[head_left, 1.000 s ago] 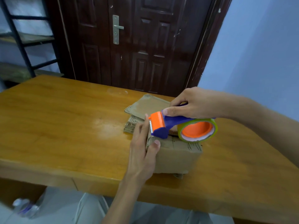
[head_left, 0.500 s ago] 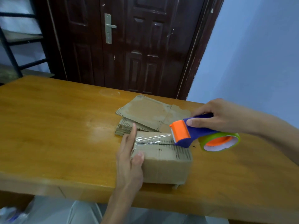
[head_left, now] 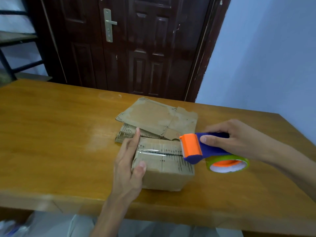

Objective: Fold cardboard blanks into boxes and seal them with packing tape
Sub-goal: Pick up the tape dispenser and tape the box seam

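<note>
One wooden table [head_left: 51, 134] fills the lower view, with one dark door [head_left: 130, 48] behind it. On the table, near its front edge, stands one folded cardboard box [head_left: 164, 171], its long axis running left to right. Just behind it and touching its far edge lies one low stack of flat cardboard blanks [head_left: 153, 117]; how many sheets are in it cannot be told. One tape dispenser [head_left: 205, 149], blue with an orange head, lies along the same left-right line, head pointing left at the box's right top edge, the roll hanging past the box on the right. One strip of clear tape [head_left: 159, 149] runs along the top seam from the left edge to the dispenser head. The right hand [head_left: 236, 141] grips the dispenser's handle. The left hand [head_left: 128, 161] clasps the box's left end, fingers straight along the side and thumb on the front top corner.
</note>
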Demonstrator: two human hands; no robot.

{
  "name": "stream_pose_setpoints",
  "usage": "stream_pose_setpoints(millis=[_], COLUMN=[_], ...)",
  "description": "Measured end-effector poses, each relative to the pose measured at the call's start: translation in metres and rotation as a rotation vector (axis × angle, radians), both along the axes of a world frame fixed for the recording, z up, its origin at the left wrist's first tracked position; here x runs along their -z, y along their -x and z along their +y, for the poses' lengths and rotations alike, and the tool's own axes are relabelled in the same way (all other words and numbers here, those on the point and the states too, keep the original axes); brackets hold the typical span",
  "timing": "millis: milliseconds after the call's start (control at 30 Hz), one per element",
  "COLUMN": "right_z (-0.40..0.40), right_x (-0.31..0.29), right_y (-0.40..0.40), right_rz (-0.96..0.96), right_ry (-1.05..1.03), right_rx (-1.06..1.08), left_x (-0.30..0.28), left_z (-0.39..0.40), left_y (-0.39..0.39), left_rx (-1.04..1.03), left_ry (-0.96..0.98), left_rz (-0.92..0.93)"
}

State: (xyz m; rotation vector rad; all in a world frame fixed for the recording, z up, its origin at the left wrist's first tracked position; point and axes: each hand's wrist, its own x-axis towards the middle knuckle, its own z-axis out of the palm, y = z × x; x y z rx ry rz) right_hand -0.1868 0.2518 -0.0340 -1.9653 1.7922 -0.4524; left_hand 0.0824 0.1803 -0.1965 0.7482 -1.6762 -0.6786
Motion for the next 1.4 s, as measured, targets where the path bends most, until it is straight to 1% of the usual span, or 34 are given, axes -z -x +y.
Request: stream_pose_setpoints(millis=[200,267,333,433,600,800,967,1067,1133,1200,1233,1333,1400], right_z=[0.0,0.001,0.005,0.007,0.008,0.018,0.024,0.022,0.022,0.022,0.023,0.022,0.023], right_x=[0.02,0.023,0.026,0.027,0.025,0.014,0.023,0.028,0.034,0.042,0.045,0.047,0.05], right_y=[0.005,0.009,0.012,0.016,0.019,0.027,0.032,0.035,0.031,0.027,0.026,0.026,0.027], right_rz=[-0.089,-0.079,-0.092,-0.112,-0.121,-0.142,-0.191,-0.207,-0.208,-0.205,-0.201,-0.16,-0.139], right_ry=[-0.028,-0.025,-0.034,-0.033,-0.044,-0.038,-0.058,-0.047,-0.038,-0.025,-0.017,0.001,0.003], right_rx=[0.013,0.006,0.013,0.01,0.017,0.057,0.075,0.077,0.079,0.083,0.083,0.09,0.101], left_x=[0.006,0.004,0.004,0.006,0.005,0.003,0.004,-0.003,-0.014,-0.034,-0.046,-0.088,-0.109], left_z=[-0.001,0.0,0.0,0.001,-0.002,0.001,0.001,0.003,0.003,-0.002,-0.005,-0.008,-0.003], left_y=[-0.004,-0.004,-0.004,-0.008,-0.015,-0.014,-0.015,-0.016,-0.022,-0.029,-0.032,-0.025,-0.007], left_rx=[-0.013,-0.026,-0.024,0.026,0.076,0.066,0.09,0.156,0.22,0.253,0.26,0.254,0.275], left_ry=[-0.045,-0.034,-0.072,-0.17,-0.199,-0.185,-0.184,-0.182,-0.22,-0.223,-0.176,0.098,0.214], left_rz=[-0.079,-0.095,-0.115,-0.134,-0.205,-0.234,-0.198,-0.182,-0.208,-0.328,-0.42,-0.789,-1.019])
